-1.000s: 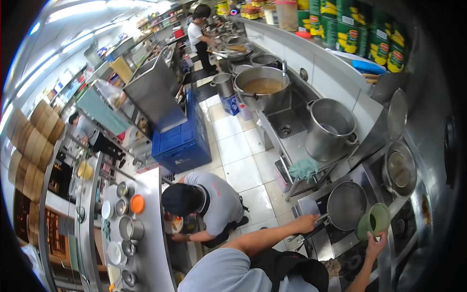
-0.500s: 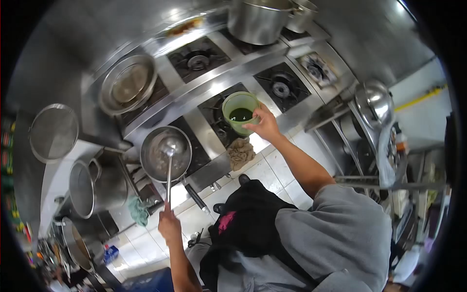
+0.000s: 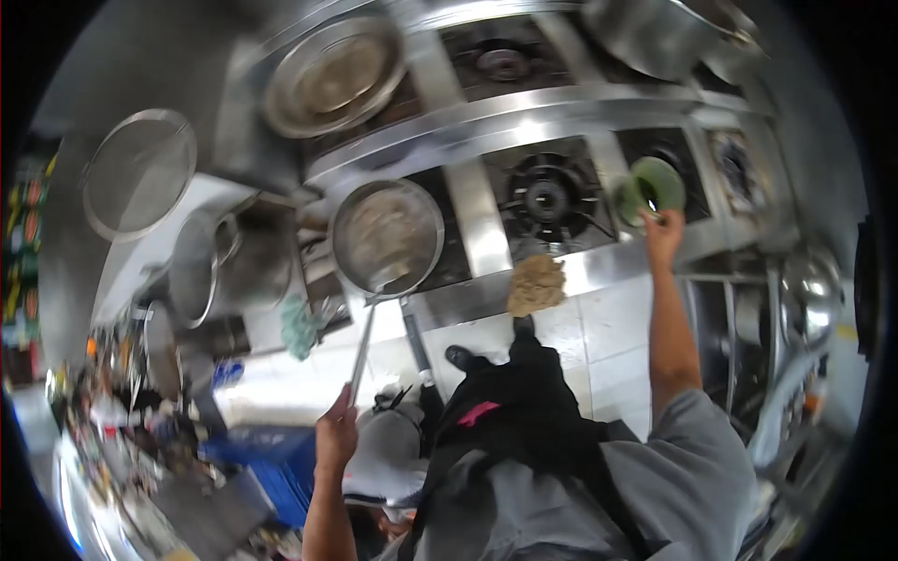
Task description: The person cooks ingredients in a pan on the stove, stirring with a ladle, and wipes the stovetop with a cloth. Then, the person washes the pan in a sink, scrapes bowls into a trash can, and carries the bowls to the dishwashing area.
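Note:
My left hand [image 3: 337,430] is wrapped round the long handle of a metal ladle [image 3: 365,341]. The ladle's bowl lies at the near edge inside a frying pan [image 3: 339,238], over brownish contents that are blurred. The pan sits on the front left of the stove, its black handle pointing towards me. On the right, my right hand [image 3: 662,229] grips the rim of a green translucent container [image 3: 669,178] with dark liquid in it. The container is tilted, over or near the front right burner; whether it touches the stove I cannot tell.
A crumpled brown cloth [image 3: 537,284] lies at the stove's front edge, near the front middle burner [image 3: 547,196]. Behind stand a wide metal bowl [image 3: 290,89] and a large pot [image 3: 645,37]. A green cloth [image 3: 297,327] hangs at left. A person in light grey [image 3: 385,458] is close by.
My right hand has carried the green container rightwards, from the front middle burner to the front right one, and it tilts more. The ladle has come to the pan's near edge. My view has shifted.

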{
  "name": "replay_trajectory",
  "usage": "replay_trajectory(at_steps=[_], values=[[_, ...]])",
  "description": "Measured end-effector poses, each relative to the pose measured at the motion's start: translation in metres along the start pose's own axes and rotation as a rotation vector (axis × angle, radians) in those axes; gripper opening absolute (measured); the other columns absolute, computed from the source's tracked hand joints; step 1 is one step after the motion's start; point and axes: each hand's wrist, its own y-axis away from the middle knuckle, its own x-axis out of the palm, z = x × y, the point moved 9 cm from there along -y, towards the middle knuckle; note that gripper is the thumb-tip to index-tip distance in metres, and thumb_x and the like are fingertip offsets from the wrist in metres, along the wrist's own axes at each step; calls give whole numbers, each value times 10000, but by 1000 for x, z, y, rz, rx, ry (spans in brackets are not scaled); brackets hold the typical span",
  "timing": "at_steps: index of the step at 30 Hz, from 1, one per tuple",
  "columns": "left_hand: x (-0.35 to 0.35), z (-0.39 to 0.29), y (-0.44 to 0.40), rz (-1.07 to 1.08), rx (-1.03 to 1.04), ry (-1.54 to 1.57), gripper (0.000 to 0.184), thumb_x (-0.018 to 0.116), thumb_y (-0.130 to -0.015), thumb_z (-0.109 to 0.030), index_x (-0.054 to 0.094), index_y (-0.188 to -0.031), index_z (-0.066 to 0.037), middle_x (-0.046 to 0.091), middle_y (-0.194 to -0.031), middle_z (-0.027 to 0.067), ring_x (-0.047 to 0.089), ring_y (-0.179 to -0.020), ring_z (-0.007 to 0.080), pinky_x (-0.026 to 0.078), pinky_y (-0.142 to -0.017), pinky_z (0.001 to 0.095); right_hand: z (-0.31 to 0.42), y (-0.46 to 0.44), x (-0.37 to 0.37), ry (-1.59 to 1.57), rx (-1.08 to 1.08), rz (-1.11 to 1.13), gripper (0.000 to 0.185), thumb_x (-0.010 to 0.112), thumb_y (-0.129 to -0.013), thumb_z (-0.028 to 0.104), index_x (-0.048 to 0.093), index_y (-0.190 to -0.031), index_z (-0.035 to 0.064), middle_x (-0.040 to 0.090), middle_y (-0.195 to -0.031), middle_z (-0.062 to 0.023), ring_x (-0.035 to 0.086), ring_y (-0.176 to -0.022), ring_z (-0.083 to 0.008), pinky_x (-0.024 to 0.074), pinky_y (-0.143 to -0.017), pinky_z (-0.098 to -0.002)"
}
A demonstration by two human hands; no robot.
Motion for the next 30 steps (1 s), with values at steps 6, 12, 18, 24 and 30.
replay_trajectory(at_steps=[6, 12, 18, 24, 30], values=[[24, -2, -17, -193, 60, -23, 455, 616, -923, -66, 573, -1375, -33, 691, -1078, 276, 697, -917, 404, 536, -814, 411, 14, 6, 22, 160, 40, 144, 504, 890, -744, 344, 608, -994, 9, 575, -1073, -176, 558, -1028, -355, 447, -934, -467], [36, 22, -66, -278, 23, 67, 463, 621, -924, -85, 572, -1383, -51, 691, -1003, 284, 693, -842, 416, 532, -758, 442, 151, 106, 20, 43, -122, 45, 621, 770, -828, 163, 476, -1333, -48, 493, -1366, -234, 432, -1324, -392, 320, -1131, -479], [53, 2, -94, -317, 86, 16, 404, 571, -987, -203, 585, -1383, -126, 685, -927, 272, 672, -821, 433, 512, -713, 510, 326, 479, 195, -971, 1335, 1563, 484, 628, -964, 492, 436, -1271, 170, 592, -1081, -108, 620, -831, -232, 537, -766, -424], [48, -5, -68, -188, 194, -359, 430, 583, -981, -249, 552, -1409, -223, 662, -867, 173, 674, -764, 385, 545, -669, 490, 280, 442, 193, -473, 926, 1222, 459, 588, -967, 545, 515, -971, 92, 424, -570, 29, 396, -380, -96, 315, -320, -288], [-2, 39, -50, -192, 370, -629, 413, 575, -966, -199, 598, -1367, -298, 625, -860, 88, 675, -660, 312, 548, -584, 470, 255, 378, 162, -269, 805, 1298, 408, 591, -974, 511, 507, -886, 122, 402, -593, 33, 310, -392, -74, 225, -337, -264]])
